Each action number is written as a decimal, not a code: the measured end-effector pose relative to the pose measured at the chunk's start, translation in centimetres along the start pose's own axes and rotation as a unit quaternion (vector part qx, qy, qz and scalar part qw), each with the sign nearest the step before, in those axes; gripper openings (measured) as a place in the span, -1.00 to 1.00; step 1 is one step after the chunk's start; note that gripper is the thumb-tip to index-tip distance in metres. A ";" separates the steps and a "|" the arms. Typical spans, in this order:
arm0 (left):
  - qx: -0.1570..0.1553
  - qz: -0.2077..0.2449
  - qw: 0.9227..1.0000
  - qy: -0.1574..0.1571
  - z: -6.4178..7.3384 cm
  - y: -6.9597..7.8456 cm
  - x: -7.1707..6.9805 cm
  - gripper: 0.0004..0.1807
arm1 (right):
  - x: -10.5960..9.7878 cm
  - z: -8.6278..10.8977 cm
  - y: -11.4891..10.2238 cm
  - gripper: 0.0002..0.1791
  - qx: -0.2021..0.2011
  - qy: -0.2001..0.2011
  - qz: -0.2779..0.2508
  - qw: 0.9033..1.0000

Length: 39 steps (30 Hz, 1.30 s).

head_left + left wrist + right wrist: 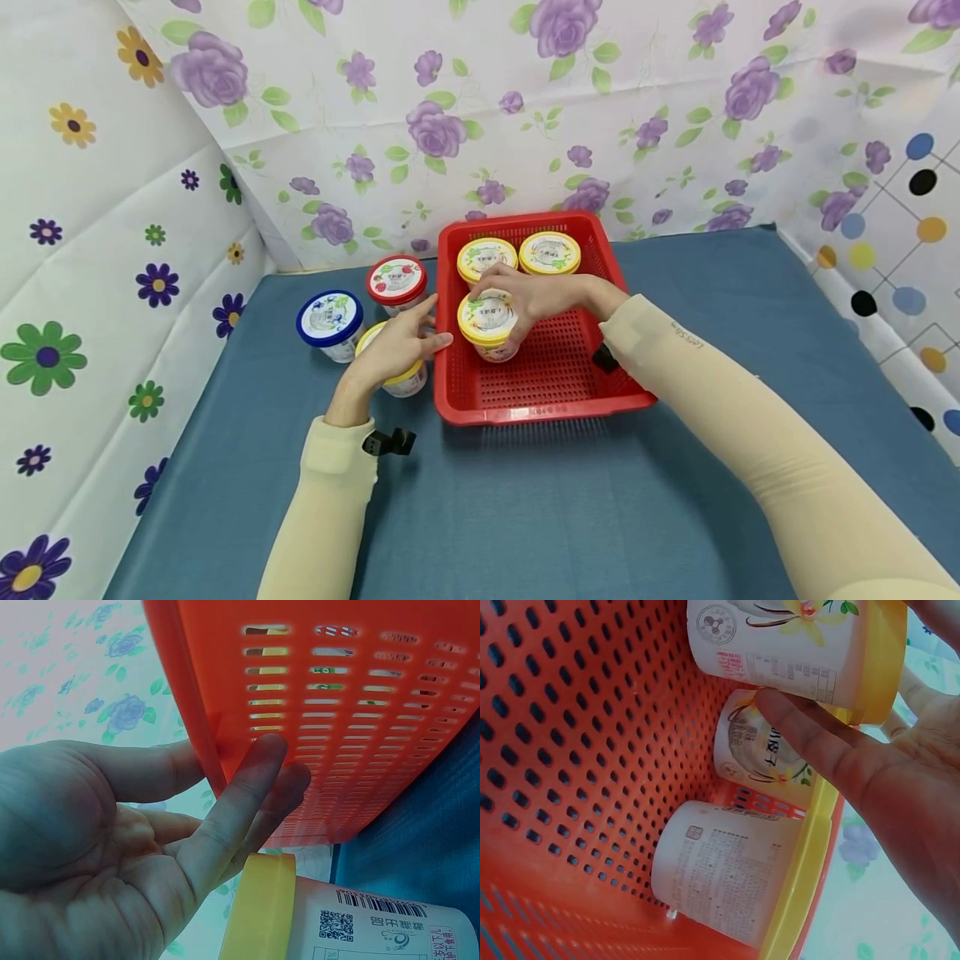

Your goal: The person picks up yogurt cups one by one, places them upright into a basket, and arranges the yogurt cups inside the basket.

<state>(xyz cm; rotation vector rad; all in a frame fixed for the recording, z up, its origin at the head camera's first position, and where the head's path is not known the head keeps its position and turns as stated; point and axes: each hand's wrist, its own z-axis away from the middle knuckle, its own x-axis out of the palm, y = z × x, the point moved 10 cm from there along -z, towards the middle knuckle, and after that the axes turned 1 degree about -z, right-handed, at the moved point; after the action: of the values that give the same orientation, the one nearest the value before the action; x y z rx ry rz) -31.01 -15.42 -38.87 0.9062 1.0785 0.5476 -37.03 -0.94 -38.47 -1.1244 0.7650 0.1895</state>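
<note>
On my feed, my right grip (534,297) is clamped round a yellow-lidded tub (487,320) at nine o'clock inside the red basket (551,379); my left grip (392,347), thumb and fingers apart, touches the basket's nine-o'clock side.

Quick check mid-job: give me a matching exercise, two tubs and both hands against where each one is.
1. Red-lidded tub
2. Left hand
3. Blue-lidded tub
4. Right hand

A. at the left rim of the red basket
B. gripping a yellow-lidded tub
C. farthest back of the tubs outside the basket
D. leftmost of all the tubs

Pairs: 1-C, 2-A, 3-D, 4-B
</note>
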 end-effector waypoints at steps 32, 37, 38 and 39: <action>0.001 0.001 1.000 -0.001 0.1 0.1 0.0 -0.13 | 0.2 0.0 0.6 0.04 -0.005 0.000 -0.027 1.000; 0.001 0.004 1.000 -0.003 0.1 0.2 0.0 -0.13 | 0.0 0.0 0.8 -0.01 -0.005 0.002 -0.012 1.000; 0.001 0.004 1.000 -0.003 0.1 0.2 0.0 -0.14 | 0.0 -0.1 0.8 -0.02 -0.004 0.003 -0.009 1.000; 0.000 0.002 1.000 -0.003 0.1 0.2 0.0 -0.14 | 0.0 -0.1 0.9 -0.02 -0.003 0.004 -0.009 1.000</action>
<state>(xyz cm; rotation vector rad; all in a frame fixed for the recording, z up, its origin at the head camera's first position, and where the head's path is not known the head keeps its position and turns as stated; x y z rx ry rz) -30.86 -15.37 -38.70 0.9095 1.0721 0.5479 -37.53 -0.62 -39.12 -1.1382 0.7614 0.1739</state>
